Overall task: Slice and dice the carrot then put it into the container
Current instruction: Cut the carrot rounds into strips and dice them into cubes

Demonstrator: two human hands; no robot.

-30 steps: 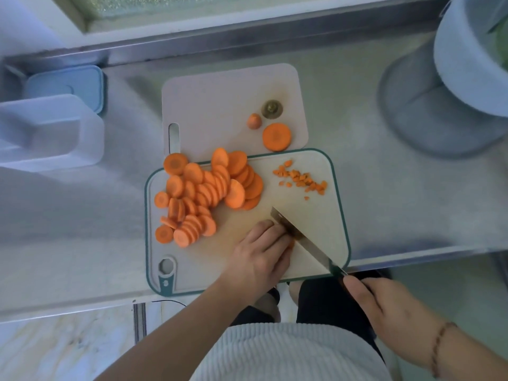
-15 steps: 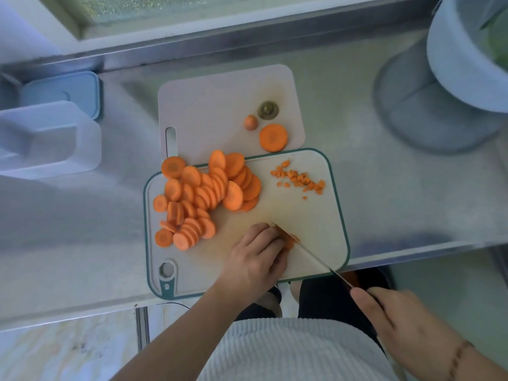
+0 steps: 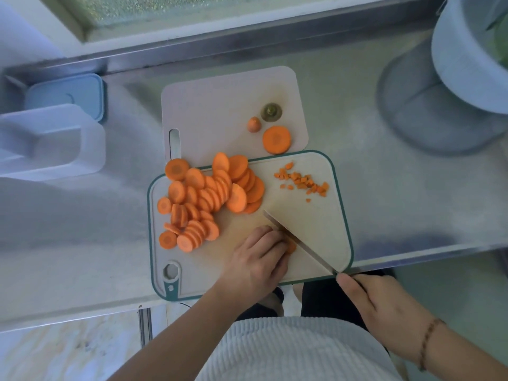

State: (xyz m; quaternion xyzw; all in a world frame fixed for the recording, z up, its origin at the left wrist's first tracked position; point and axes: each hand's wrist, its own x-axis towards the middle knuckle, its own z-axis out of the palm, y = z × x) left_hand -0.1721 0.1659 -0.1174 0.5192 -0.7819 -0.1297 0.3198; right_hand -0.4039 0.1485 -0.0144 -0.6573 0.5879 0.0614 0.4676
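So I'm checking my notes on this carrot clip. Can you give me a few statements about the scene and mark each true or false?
1. The right hand holds the knife. True.
2. The diced carrot is already in the container. False: it lies on the green-edged cutting board.
3. The left hand holds a carrot piece beside the blade. True.
4. The carrot slices lie on the board's right side. False: they are piled on its left.

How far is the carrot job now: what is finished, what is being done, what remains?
Done: the carrot is in round slices; a small diced heap lies on the cutting board. In hand: the left hand steadies slices while the right hand works the knife. Left: dicing most slices; the container looks empty.
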